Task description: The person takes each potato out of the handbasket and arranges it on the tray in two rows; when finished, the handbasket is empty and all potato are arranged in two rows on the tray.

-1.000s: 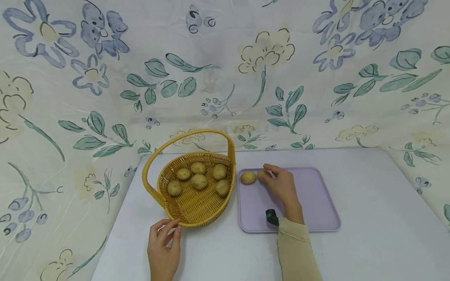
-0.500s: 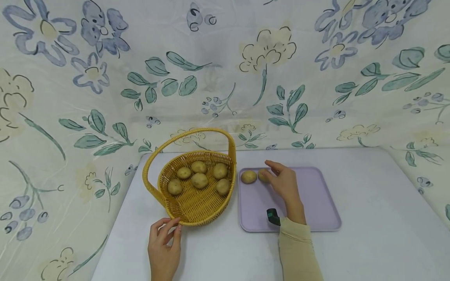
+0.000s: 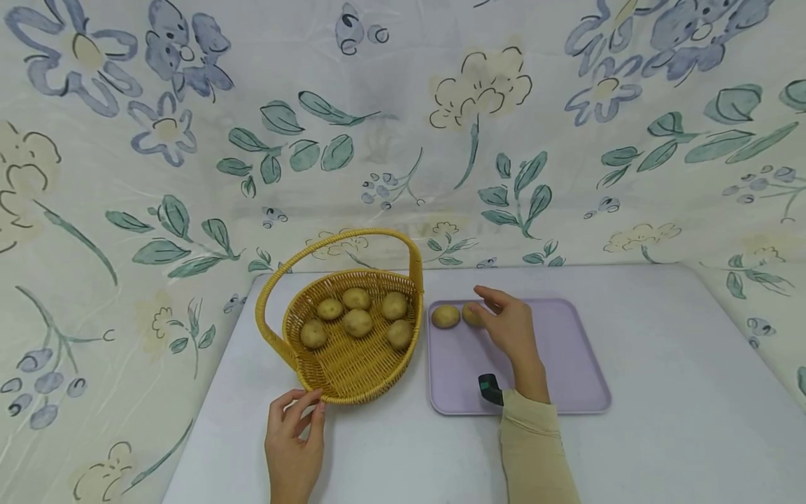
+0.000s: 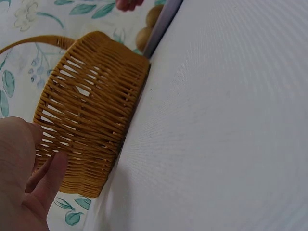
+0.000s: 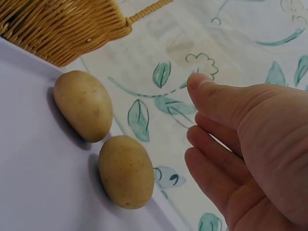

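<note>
A yellow wicker basket (image 3: 352,371) with a tall handle holds several potatoes (image 3: 357,323). My left hand (image 3: 294,441) holds its near rim between fingers and thumb; in the left wrist view the thumb (image 4: 55,175) lies against the outer wall. Two potatoes lie side by side on the lilac tray (image 3: 567,357): one potato (image 3: 446,316) at the far left corner, the other potato (image 3: 472,314) just to its right, partly hidden by my right hand (image 3: 508,329). In the right wrist view, that hand hovers apart from both potatoes, fingers loosely bent, holding nothing.
The basket stands to the left of the tray on a white table (image 3: 661,378). Floral cloth (image 3: 403,140) hangs behind and at both sides. A black wrist camera (image 3: 490,389) sits at my right sleeve (image 3: 535,448).
My right hand has let go of the second potato, which now rests on the tray, and has drawn slightly up and right. My left hand has stayed at the basket rim.
</note>
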The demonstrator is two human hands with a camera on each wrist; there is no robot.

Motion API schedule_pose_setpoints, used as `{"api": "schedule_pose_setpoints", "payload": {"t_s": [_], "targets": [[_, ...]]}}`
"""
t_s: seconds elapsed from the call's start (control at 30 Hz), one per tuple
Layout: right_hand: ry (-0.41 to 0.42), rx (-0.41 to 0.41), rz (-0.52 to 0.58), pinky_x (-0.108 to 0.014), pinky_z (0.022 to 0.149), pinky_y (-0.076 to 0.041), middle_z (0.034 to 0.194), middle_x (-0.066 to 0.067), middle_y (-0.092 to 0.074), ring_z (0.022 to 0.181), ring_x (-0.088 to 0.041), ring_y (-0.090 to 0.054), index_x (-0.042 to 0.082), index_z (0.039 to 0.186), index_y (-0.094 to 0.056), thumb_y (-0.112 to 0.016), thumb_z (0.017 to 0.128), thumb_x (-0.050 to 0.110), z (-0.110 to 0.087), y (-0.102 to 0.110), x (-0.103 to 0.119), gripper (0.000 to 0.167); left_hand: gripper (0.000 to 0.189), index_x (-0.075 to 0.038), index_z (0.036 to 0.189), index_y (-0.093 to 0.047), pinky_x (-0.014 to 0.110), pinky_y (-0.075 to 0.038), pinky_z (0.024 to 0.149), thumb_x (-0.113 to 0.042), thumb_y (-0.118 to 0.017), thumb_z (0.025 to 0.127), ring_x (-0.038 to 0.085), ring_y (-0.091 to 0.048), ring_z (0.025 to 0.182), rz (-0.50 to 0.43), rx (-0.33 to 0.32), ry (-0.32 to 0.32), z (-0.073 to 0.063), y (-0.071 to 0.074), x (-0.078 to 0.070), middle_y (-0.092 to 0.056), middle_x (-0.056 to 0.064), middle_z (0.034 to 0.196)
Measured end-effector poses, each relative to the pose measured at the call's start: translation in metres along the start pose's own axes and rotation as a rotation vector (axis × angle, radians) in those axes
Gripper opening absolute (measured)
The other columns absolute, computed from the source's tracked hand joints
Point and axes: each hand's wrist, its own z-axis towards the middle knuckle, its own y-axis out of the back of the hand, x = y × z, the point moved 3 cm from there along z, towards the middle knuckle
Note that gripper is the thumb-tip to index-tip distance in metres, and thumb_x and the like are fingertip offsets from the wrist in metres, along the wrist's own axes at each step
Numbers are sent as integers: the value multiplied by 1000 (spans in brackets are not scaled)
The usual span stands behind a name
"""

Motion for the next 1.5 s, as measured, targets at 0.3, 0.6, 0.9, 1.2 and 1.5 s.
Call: {"api": "schedule_pose_setpoints", "payload": {"t_s": [0.3, 0.6, 0.9, 1.2, 1.5], "targets": [[18, 28, 33, -40, 102, -59, 131, -10, -71, 122, -31, -67, 12, 125, -74, -81, 89, 21, -4, 2, 10, 37, 24, 2, 107, -75, -2, -51, 82, 12, -75, 85, -13, -57, 100, 1, 5, 19, 0, -2, 1, -56, 12, 115], [4, 66, 88, -43, 101, -60, 130, -8, -71, 123, -30, -67, 13, 125, -74, -82, 89, 20, -8, 2, 24, 38, 25, 1, 106, -75, -1, -52, 82, 13, -74, 85, -15, -56, 100, 0, 0, 8, 0, -1, -2, -56, 12, 114], [178, 115, 134, -38, 103, -59, 125, -10, -73, 120, -30, -68, 7, 122, -75, -81, 88, 12, -11, -13, 48, 35, 26, 1, 106, -75, 0, -52, 81, 15, -74, 84, -14, -57, 100, -20, -13, 4, 0, -1, -2, -56, 11, 114], [285, 155, 79, -42, 93, -64, 122, -10, -75, 110, -30, -73, 8, 120, -76, -83, 86, 17, -12, -23, 72, 36, 25, 1, 106, -75, -1, -52, 81, 14, -74, 85, -13, -57, 100, -13, -8, 16, 1, -1, -2, -57, 13, 115], [314, 244, 81, -43, 94, -63, 123, -10, -74, 114, -29, -72, 9, 119, -76, -82, 87, 20, -10, -39, 91, 35, 23, 0, 106, -75, -1, -52, 81, 12, -73, 87, -12, -58, 100, -28, -8, 13, 1, -1, -1, -58, 12, 116]]}}
